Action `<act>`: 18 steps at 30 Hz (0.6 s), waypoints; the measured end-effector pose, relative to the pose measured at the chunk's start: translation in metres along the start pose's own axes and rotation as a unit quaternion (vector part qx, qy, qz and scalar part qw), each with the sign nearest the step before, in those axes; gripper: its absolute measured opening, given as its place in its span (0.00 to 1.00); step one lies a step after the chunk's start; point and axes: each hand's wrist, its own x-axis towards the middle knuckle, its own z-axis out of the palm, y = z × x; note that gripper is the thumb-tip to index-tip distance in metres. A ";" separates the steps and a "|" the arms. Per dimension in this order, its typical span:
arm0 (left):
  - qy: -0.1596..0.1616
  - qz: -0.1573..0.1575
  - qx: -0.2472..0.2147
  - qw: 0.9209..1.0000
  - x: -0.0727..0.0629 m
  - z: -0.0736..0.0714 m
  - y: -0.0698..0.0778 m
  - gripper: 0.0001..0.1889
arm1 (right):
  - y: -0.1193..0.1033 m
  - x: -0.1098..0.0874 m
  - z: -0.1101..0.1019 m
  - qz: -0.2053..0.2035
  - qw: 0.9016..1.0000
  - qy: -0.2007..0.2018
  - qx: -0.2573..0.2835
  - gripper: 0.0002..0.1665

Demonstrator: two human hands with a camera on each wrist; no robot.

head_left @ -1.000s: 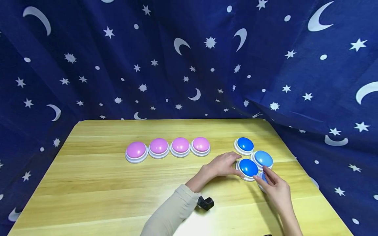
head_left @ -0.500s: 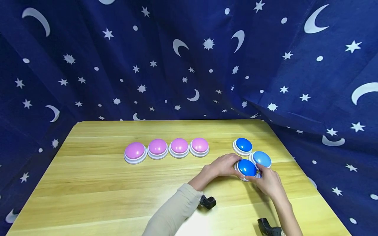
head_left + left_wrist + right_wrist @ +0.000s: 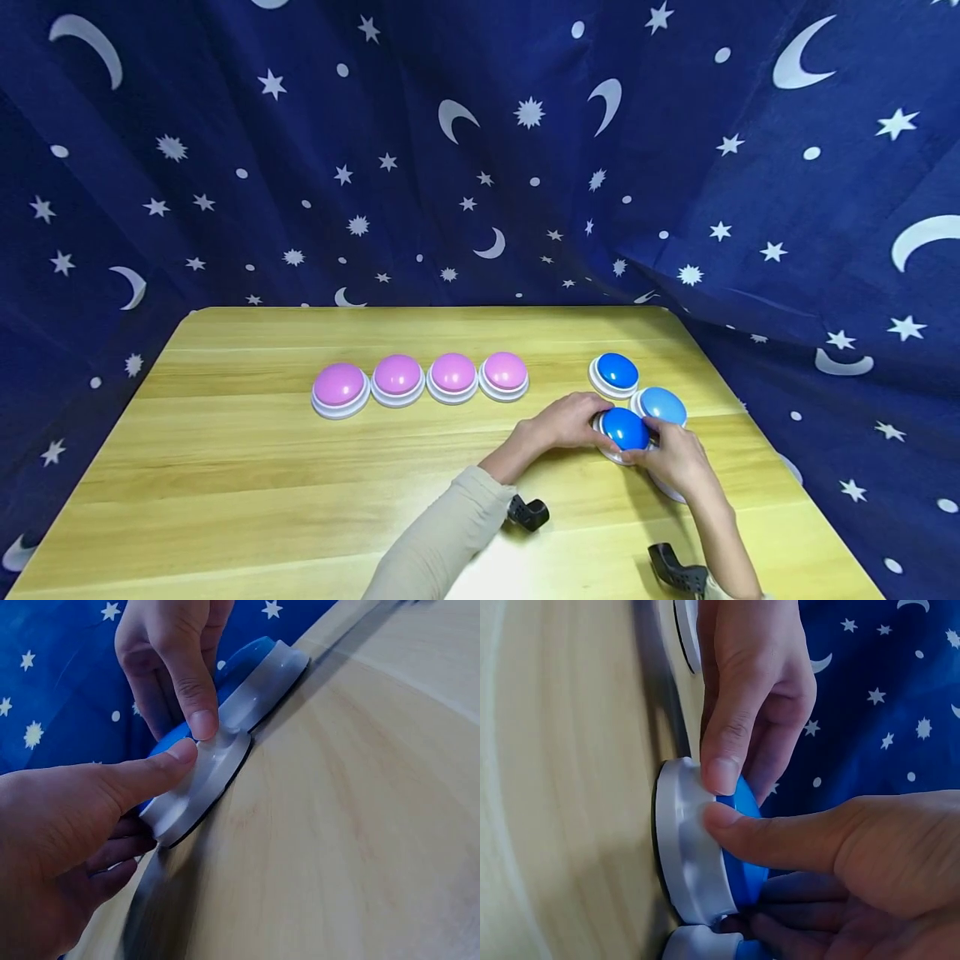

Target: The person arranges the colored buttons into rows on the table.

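Both hands are on one blue push button (image 3: 626, 428) with a round white base, at the right of the table. My left hand (image 3: 573, 421) grips its left side, thumb at the near rim. My right hand (image 3: 678, 457) pinches its right side, the two thumb tips close together on the white base (image 3: 694, 847) in the right wrist view. The base's dark underside lies close along the tabletop. Behind it sit a lighter blue button (image 3: 664, 404) and another dark blue button (image 3: 617, 370). A further button (image 3: 670, 492) is mostly hidden under my right hand.
Several pink buttons with white bases, among them the rightmost pink button (image 3: 505, 372), form a row left of the hands. Black devices are at the wrists, one by the left sleeve (image 3: 528, 512). A blue star-and-moon curtain (image 3: 480, 167) hangs behind the wooden table (image 3: 300, 492).
My right hand has moved left from the nearest right-hand button to the side of the button that my left hand holds. My left hand has stayed at the same button.
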 end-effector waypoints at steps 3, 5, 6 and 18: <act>0.001 -0.003 0.000 1.000 0.000 -0.002 0.000 0.30 | 0.000 -0.001 0.000 0.001 1.000 0.000 0.010 0.45; 0.002 -0.005 -0.001 1.000 0.000 -0.003 -0.001 0.32 | 0.001 -0.001 -0.001 0.003 1.000 -0.002 0.018 0.45; 0.005 -0.005 -0.002 1.000 0.000 -0.004 -0.001 0.33 | 0.001 -0.002 -0.001 0.003 1.000 -0.002 0.022 0.45; 0.049 0.002 -0.042 0.998 -0.007 -0.029 0.005 0.33 | 0.004 -0.005 0.003 0.026 0.965 -0.012 0.259 0.48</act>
